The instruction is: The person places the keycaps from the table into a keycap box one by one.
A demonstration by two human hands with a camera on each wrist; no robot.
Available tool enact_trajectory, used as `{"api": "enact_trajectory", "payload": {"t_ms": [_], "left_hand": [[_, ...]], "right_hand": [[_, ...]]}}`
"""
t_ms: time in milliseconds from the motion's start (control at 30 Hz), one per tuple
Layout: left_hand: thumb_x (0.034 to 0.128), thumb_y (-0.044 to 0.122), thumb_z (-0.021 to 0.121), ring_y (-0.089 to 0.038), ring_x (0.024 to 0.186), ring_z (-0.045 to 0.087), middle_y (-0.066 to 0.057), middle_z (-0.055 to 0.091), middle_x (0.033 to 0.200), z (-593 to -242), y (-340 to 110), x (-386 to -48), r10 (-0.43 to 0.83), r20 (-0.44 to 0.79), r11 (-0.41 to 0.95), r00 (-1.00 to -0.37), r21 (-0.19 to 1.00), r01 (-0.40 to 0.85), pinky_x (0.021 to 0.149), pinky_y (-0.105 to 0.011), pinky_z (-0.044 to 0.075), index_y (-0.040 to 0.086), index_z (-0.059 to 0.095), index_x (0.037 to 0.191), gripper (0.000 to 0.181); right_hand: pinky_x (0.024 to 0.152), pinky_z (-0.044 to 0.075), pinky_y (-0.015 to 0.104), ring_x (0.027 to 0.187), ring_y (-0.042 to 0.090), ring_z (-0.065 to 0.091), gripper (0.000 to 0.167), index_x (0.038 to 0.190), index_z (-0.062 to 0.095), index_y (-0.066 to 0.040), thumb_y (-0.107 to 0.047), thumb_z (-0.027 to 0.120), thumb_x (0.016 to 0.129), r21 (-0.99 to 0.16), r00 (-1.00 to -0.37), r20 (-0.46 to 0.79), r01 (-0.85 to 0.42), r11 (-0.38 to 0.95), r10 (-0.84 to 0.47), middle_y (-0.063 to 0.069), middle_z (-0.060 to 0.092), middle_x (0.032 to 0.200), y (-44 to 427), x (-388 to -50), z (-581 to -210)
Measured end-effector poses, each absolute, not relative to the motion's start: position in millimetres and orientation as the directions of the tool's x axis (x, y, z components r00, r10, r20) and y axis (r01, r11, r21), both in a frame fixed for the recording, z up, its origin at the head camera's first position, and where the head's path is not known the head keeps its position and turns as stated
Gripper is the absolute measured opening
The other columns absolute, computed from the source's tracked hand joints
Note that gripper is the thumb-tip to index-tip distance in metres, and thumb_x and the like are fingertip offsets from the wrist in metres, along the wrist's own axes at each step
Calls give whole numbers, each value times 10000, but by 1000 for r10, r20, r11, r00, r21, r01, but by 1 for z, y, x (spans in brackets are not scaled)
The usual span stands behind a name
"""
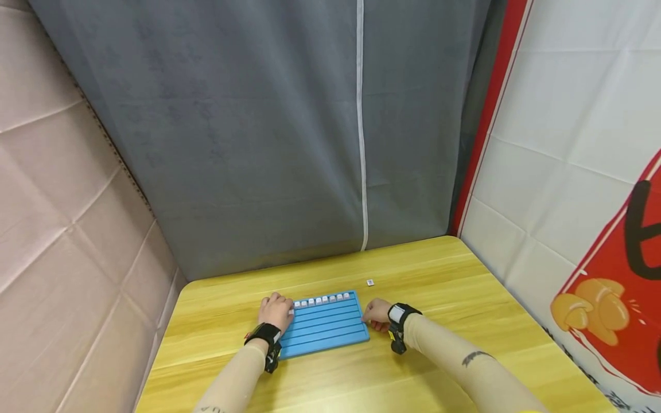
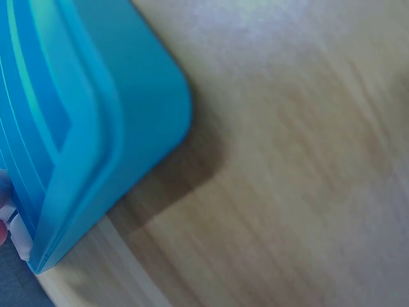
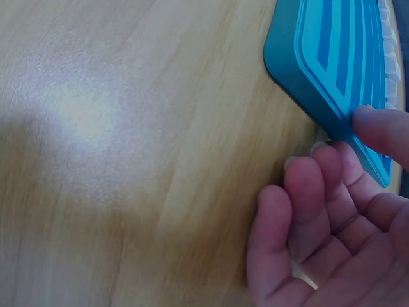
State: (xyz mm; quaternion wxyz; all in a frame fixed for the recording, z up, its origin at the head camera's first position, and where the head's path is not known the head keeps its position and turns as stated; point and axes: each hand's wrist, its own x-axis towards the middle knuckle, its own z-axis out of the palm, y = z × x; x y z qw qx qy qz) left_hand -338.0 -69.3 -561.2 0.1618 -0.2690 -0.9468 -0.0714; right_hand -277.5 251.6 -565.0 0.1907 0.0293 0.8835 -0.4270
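Observation:
A blue rack (image 1: 325, 327) with several long slots lies on the table, and a row of white keycap-like pieces (image 1: 325, 299) stands in its far slot. At the rack's far left corner is my left hand (image 1: 275, 311). Its fingertips pinch a small white piece (image 2: 7, 212), mostly cut off in the left wrist view. My right hand (image 1: 378, 314) grips the rack's right edge. In the right wrist view the thumb (image 3: 383, 131) lies on top of the rim, with the curled fingers against the side and below it.
One small white square piece (image 1: 370, 282) lies alone on the wooden table (image 1: 423, 275), beyond the rack's far right corner. A grey curtain (image 1: 268, 143) hangs behind the table. Pale cloth walls (image 1: 67, 229) stand at the left and right.

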Motion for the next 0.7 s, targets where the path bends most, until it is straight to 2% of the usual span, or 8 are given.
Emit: {"api": "enact_trajectory", "payload": {"t_ms": [700], "left_hand": [[792,161,776,-290,957,556,-37,668,843,-561,-72,-334,519,337,828,-786,33,560,887,-488,399,124,723,803,65]], "right_hand": [[420,424,260,467,147,490,236,700,613,-86,-206,688,888,-746,-932,-345,199,636,-113,16,515,567,255,-279,-573]]}}
